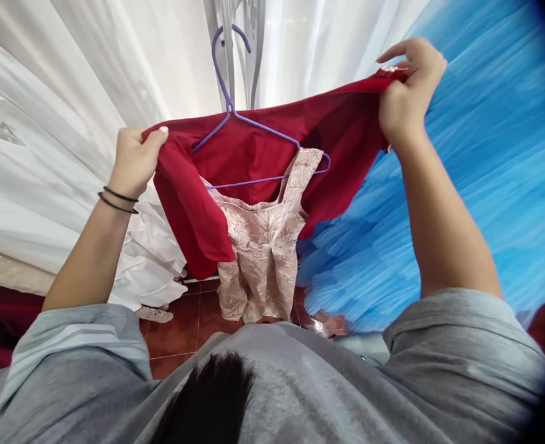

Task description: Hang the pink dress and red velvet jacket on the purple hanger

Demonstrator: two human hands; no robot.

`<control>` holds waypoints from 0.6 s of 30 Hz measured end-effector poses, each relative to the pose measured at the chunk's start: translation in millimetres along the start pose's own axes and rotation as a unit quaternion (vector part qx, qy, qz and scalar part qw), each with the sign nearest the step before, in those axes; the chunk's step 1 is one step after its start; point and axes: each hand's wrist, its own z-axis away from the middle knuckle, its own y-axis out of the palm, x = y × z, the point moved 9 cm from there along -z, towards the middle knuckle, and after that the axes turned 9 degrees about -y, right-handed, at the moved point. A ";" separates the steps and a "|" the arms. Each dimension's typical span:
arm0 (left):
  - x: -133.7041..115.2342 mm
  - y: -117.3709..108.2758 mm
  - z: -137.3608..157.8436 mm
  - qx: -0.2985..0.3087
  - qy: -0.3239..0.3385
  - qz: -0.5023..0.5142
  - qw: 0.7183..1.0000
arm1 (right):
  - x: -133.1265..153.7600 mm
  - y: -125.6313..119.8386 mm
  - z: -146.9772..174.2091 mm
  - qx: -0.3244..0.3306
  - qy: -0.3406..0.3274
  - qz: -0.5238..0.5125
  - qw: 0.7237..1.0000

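A pink brocade dress (265,228) with wide shoulder straps hangs from a purple hanger (260,123). Behind the hanger, a red garment (337,120) with a sleeve is stretched out sideways. My left hand (137,157) is closed on its upper left part, thumb on top. On the right, my right hand (411,92) grips the other upper end, where a small shiny trim shows by the fingers. The red sleeve on the left drapes over part of the dress, hiding its left strap.
White drapes (100,55) hang at the back and left, with a pale metal stand (228,61) behind the hanger hook. A blue tulle skirt (494,185) fills the right side. Reddish floor tiles (173,333) show below, near white ruffled cloth (149,259).
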 end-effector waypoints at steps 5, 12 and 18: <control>21.0 5.9 19.6 0.090 -0.166 0.071 0.980 | 2.4 19.0 2.0 0.233 0.093 0.030 0.968; -3.6 26.3 54.9 0.161 -0.188 0.190 0.950 | 102.1 -74.5 17.4 0.012 0.069 0.099 0.993; 46.6 64.2 80.1 0.226 -0.263 0.182 0.920 | 172.8 54.7 159.0 0.388 0.050 0.092 0.916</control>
